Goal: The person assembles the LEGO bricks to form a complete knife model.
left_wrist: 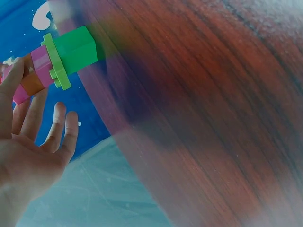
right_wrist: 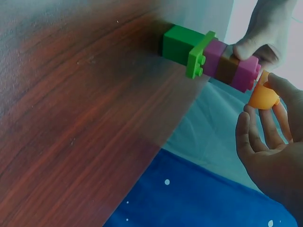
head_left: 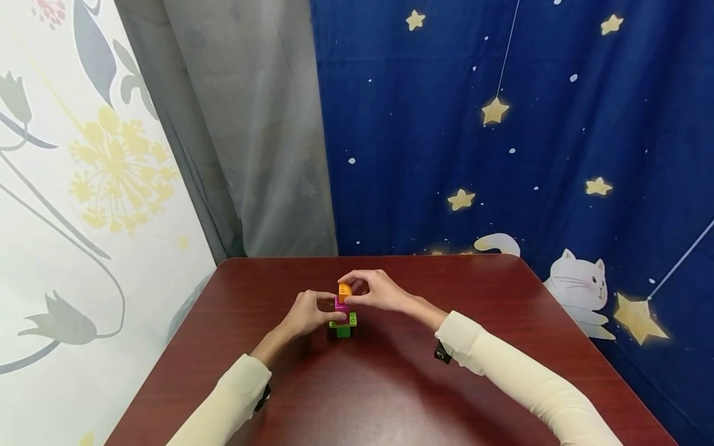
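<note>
A small tower of toy building bricks stands on the table. From the bottom it has a green brick [right_wrist: 181, 45], a lime plate [right_wrist: 198, 59] with studs, a pink brick [right_wrist: 214, 54], a brown brick [right_wrist: 227, 66] and another pink brick [right_wrist: 244, 78]. My left hand [head_left: 307, 313] pinches the tower's upper part from the left, thumb on the near side. Between thumb and fingertips, my right hand [head_left: 382, 291] holds an orange rounded brick [right_wrist: 264, 96]. This brick is right at the studs of the top pink one, tilted against it in the right wrist view.
The dark red wooden table [head_left: 446, 378] has rounded far corners. Behind it hang a grey curtain [head_left: 268, 136] and a blue one with stars [head_left: 413, 136]. A white patterned panel [head_left: 83, 204] lines the left side.
</note>
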The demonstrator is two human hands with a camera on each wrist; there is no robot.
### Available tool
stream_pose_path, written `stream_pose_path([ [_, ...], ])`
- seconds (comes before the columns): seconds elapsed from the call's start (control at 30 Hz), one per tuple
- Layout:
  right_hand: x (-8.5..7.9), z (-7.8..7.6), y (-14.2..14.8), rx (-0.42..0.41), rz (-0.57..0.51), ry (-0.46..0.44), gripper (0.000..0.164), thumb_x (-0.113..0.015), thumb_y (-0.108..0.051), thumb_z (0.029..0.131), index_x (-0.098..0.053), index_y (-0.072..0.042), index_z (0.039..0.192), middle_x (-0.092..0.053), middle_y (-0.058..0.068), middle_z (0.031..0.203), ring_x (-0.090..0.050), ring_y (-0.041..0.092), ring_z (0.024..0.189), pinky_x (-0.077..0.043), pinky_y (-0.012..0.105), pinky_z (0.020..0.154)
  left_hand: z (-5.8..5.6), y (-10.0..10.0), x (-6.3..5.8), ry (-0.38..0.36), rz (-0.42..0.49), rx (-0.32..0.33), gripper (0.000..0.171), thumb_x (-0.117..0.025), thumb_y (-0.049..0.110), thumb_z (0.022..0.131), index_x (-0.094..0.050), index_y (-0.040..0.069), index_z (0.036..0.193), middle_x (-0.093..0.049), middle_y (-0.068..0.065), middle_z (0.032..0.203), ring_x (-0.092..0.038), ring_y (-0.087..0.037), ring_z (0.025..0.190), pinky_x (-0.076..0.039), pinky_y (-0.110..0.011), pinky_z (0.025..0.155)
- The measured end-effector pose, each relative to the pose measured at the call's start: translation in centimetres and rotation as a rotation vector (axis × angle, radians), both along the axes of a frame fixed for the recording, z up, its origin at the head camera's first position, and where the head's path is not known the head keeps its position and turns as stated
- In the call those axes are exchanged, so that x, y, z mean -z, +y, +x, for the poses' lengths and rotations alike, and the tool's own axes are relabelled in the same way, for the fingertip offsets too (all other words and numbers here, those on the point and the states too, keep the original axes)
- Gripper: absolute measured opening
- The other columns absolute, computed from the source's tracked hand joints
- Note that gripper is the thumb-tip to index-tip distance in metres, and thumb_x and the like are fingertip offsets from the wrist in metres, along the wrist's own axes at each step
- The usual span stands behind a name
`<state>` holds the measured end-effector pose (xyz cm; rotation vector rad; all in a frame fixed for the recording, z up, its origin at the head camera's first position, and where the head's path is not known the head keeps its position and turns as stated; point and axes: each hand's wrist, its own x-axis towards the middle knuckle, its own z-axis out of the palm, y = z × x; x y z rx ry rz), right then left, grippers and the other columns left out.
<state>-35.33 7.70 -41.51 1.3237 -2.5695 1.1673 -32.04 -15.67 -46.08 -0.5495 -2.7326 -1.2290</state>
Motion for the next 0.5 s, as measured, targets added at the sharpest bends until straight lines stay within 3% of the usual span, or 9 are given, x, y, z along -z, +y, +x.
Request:
stream_pose_path([
  [0.17,0.22,0.15,-0.47,-0.017,-0.001,-0.03,0.039,-0.082,-0.014,0.091,-0.07,-0.005,0.128,-0.075,0.009,0.104,-0.072,0.016,0.09,-0.06,0.036,0.082,-0.06,0.1,-0.11,0.001,0.003,0.016,0.041,-0.092,0.035,0.08,-0.081,0.013,0.112,-0.079,-0.001,0.103,-0.075,-0.015,0.095,-0.061,-0.032,0.081],
  [0.5,0.46,0.25,-0.68,-0.007,0.008,-0.024,0.039,-0.084,-0.017,0.09,-0.071,-0.01,0.126,-0.077,0.003,0.106,-0.073,0.013,0.09,-0.06,0.029,0.081,0.05,0.07,-0.04,0.013,-0.028,0.004,0.039,-0.091,0.036,0.08,-0.081,0.014,0.112,-0.079,0.0,0.103,-0.073,-0.017,0.096,-0.06,-0.035,0.084],
])
